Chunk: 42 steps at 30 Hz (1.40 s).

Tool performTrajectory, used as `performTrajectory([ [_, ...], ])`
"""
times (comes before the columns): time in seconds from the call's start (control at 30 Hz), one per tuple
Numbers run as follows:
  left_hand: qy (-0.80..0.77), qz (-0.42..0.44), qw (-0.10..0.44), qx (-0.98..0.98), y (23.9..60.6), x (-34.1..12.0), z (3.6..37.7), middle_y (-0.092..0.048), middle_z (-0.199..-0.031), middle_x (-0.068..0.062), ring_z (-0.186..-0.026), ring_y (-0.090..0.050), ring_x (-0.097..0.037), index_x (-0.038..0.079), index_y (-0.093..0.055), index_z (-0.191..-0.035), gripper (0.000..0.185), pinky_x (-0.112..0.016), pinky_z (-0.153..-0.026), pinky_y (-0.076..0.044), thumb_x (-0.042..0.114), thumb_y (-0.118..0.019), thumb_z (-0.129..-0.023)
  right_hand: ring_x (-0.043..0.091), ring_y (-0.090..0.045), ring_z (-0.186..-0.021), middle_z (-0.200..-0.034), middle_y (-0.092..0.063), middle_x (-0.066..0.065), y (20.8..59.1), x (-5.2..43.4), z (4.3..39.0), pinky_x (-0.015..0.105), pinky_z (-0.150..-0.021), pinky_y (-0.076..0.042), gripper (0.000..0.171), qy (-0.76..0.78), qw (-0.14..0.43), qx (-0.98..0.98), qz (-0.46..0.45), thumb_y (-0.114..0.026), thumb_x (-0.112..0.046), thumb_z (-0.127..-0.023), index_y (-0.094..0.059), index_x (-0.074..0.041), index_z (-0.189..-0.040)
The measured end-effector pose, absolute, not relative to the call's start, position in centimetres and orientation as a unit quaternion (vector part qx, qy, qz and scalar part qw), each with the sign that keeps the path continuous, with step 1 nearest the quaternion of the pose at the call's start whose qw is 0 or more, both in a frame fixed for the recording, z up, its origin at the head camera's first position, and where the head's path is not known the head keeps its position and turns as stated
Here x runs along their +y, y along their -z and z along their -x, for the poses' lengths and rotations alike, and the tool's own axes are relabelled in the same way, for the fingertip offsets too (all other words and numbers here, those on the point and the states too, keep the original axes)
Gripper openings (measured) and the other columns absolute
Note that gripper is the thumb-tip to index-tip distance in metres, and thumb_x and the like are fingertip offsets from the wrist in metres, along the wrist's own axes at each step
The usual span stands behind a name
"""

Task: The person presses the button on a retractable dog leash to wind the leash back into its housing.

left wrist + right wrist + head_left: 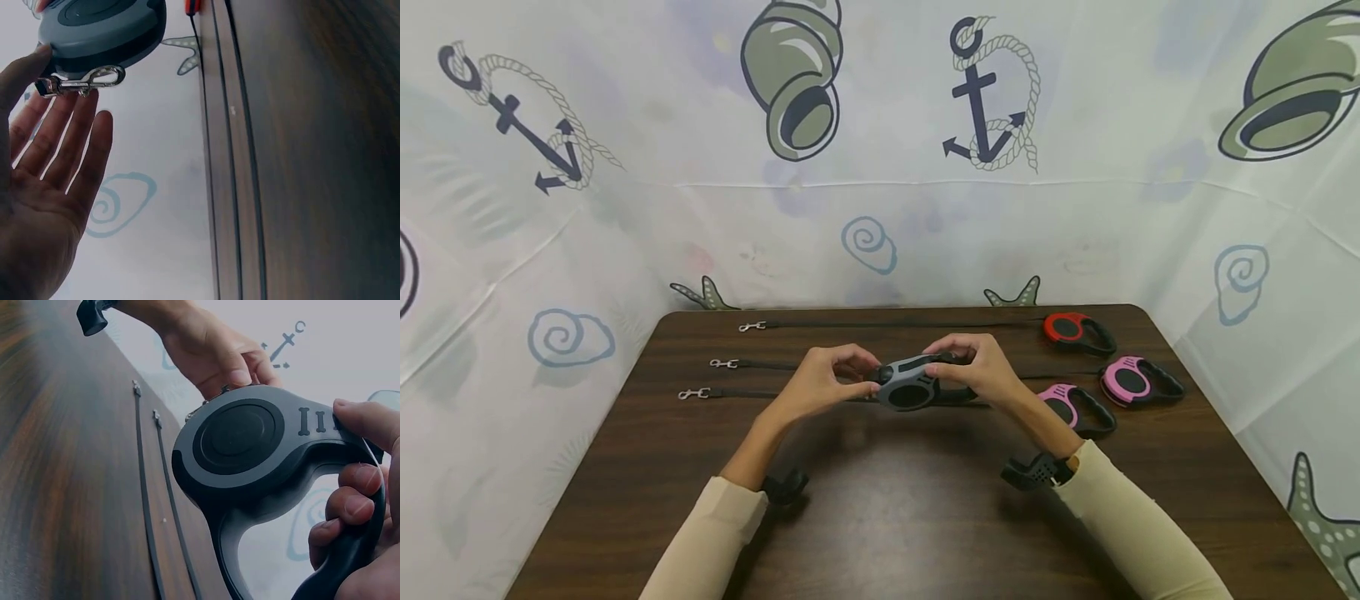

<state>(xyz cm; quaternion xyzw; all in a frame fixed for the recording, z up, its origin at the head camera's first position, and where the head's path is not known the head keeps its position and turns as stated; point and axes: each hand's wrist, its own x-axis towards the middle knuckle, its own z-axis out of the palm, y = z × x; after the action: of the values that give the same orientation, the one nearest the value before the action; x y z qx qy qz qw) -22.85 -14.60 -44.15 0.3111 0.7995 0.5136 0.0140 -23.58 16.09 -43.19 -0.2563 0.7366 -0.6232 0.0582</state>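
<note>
A grey and black retractable leash is held above the middle of the dark wooden table. My right hand grips its handle, with fingers curled through the loop and the thumb on top by the ridged button. My left hand is at the housing's mouth, where thumb and forefinger pinch the metal snap clip. The other fingers of that hand stay fairly straight below the housing. In the right wrist view the housing fills the frame.
Three more leashes lie at the table's right: a red one and two pink ones. Their black tapes run leftwards to metal clips. A printed sheet hangs behind and at both sides.
</note>
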Motion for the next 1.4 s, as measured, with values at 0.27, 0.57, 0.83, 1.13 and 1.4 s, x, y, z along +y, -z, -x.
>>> performTrajectory([
  [0.27,-0.489,-0.338,0.069,0.801,44.6,-15.3,22.2,-0.077,-0.112,-0.004,-0.098,-0.074,-0.017,0.01,-0.071,-0.129,0.043,-0.033,-0.087,-0.062,0.016,-0.087,-0.09,0.011,-0.044,-0.058,-0.069,-0.059,0.003,44.0,15.4,23.3,0.025,-0.053,-0.036,0.024,0.623,0.087,0.735,0.254,-0.079,-0.009,-0.094,-0.077,-0.001,-0.116],
  [0.57,-0.475,-0.316,0.106,0.814,44.9,-16.5,21.4,-0.076,-0.118,-0.009,-0.098,-0.072,-0.017,0.009,-0.069,-0.13,0.044,-0.029,-0.08,-0.061,0.02,-0.086,-0.091,0.015,-0.041,-0.058,-0.072,-0.058,0.001,44.8,13.6,22.7,0.025,-0.058,-0.038,0.031,0.684,0.168,0.673,0.224,-0.076,-0.007,-0.096,-0.071,0.008,-0.123],
  [0.83,-0.467,-0.287,0.148,0.823,45.3,-18.5,21.1,-0.075,-0.112,-0.006,-0.1,-0.071,-0.02,0.007,-0.068,-0.128,0.041,-0.028,-0.085,-0.06,0.019,-0.084,-0.092,0.024,-0.054,-0.069,-0.076,-0.061,0.005,45.2,12.0,22.6,0.029,-0.064,-0.048,0.035,0.624,0.196,0.717,0.24,-0.075,-0.007,-0.098,-0.07,0.002,-0.131],
  [1.13,-0.463,-0.289,0.196,0.815,46.0,-21.1,21.3,-0.073,-0.111,-0.006,-0.101,-0.069,-0.021,0.007,-0.067,-0.128,0.038,-0.028,-0.091,-0.058,0.018,-0.081,-0.094,0.02,-0.063,-0.065,-0.081,-0.071,0.009,45.8,9.4,22.4,0.03,-0.062,-0.055,0.036,0.578,0.211,0.744,0.262,-0.076,-0.007,-0.097,-0.069,0.001,-0.131],
  [1.4,-0.487,-0.282,0.253,0.787,47.1,-23.3,21.9,-0.073,-0.106,-0.008,-0.087,-0.07,-0.017,0.002,-0.065,-0.128,0.034,-0.032,-0.075,-0.06,0.014,-0.076,-0.098,0.017,-0.07,-0.066,-0.085,-0.074,0.01,46.9,7.2,22.4,0.033,-0.064,-0.062,0.041,0.585,0.243,0.739,0.231,-0.078,-0.009,-0.096,-0.066,0.004,-0.133],
])
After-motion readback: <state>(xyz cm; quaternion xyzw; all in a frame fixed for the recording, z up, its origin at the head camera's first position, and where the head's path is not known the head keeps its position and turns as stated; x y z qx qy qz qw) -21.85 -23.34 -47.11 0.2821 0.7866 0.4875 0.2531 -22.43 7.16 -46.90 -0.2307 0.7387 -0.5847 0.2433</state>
